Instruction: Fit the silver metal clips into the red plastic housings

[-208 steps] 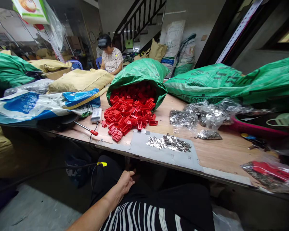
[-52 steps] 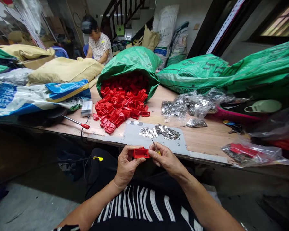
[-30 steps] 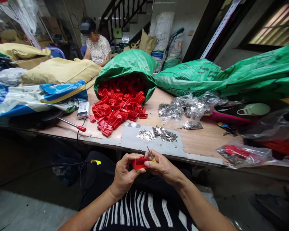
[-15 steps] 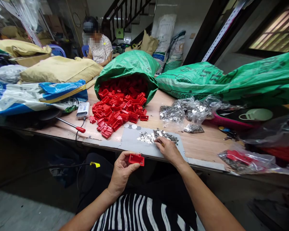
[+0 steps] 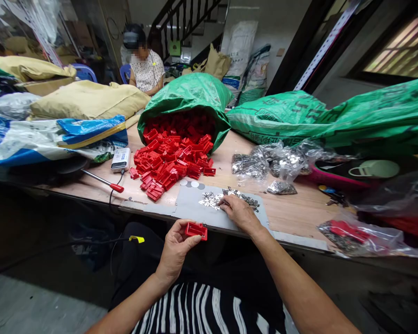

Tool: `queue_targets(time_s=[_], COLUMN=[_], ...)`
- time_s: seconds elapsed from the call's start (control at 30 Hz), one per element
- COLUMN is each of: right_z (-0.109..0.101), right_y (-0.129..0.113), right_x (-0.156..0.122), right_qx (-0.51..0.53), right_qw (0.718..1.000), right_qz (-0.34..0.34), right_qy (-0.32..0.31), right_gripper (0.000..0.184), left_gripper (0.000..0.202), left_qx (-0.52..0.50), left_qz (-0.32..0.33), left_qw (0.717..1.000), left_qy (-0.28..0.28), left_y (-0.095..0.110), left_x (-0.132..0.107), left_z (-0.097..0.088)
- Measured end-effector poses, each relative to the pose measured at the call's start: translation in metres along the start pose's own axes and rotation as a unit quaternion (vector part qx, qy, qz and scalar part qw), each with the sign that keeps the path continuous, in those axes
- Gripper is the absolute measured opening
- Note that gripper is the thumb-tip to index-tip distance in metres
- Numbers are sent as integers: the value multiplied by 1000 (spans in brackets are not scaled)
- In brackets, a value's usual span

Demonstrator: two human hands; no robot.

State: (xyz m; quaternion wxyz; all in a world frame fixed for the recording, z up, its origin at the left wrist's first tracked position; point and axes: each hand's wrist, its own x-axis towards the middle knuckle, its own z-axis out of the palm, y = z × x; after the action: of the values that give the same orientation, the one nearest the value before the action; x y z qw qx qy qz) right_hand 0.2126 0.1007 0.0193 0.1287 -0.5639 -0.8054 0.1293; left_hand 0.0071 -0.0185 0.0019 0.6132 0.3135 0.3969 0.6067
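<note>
My left hand (image 5: 179,246) holds a small red plastic housing (image 5: 196,230) between thumb and fingers, just in front of the table edge. The housing is a rectangular box, its hollow side facing up toward me, with tiny metal bits inside. Over the grey sheet (image 5: 191,207), my right hand (image 5: 239,212) reaches down with fingers drawn together at a pile of small shiny metal pieces (image 5: 209,200). Its fingertips touch the pile's edge; what they pinch, if anything, is hidden. Darker metal pieces (image 5: 251,202) lie just behind that hand.
Red housings (image 5: 167,162) spill from a green sack (image 5: 188,90) mid-table. A white power bank (image 5: 120,160) and a red-tipped metal lever (image 5: 104,181) are at left. Bags of metal parts (image 5: 254,164) lie at right. Another person (image 5: 146,69) sits across the table.
My right hand has shifted slightly left, its fingers now lower against the bright metal pieces. The red housing in my left hand has tilted a little.
</note>
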Motion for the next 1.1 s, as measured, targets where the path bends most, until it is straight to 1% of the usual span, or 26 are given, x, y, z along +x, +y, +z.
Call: queue_targets(time_s=[0.3,0.47,0.63,0.83,0.97,1.1], right_z=[-2,-1,0,0,2,4], right_y=[-1,-10,-15,-11,-5,1], right_x=[2,1,4,1,-4,-6], right_qx=[-29,-8,2,20,56,101], right_qw=[1000,1000,1000,1000,998,994], right_qz=[-4,-16,-17,-8,-2,5], right_qy=[-12,-1,-14,6,21,39], right_gripper=[11,11,6,2,2,11], left_gripper=[32,32,32,31,30,31], left_qx=[6,10,11,5,-7,-17], left_qz=[-7,-5,-5,-5,-9,-11], left_qw=[1000,1000,1000,1000,1000,1000], left_qy=[-3,-2,-2,1,5,13], left_y=[-3,-4,-4,-1,-2,-2], left_x=[-2,-2,-3,-2,-1,0], left_z=[1,0,0,0,0,2])
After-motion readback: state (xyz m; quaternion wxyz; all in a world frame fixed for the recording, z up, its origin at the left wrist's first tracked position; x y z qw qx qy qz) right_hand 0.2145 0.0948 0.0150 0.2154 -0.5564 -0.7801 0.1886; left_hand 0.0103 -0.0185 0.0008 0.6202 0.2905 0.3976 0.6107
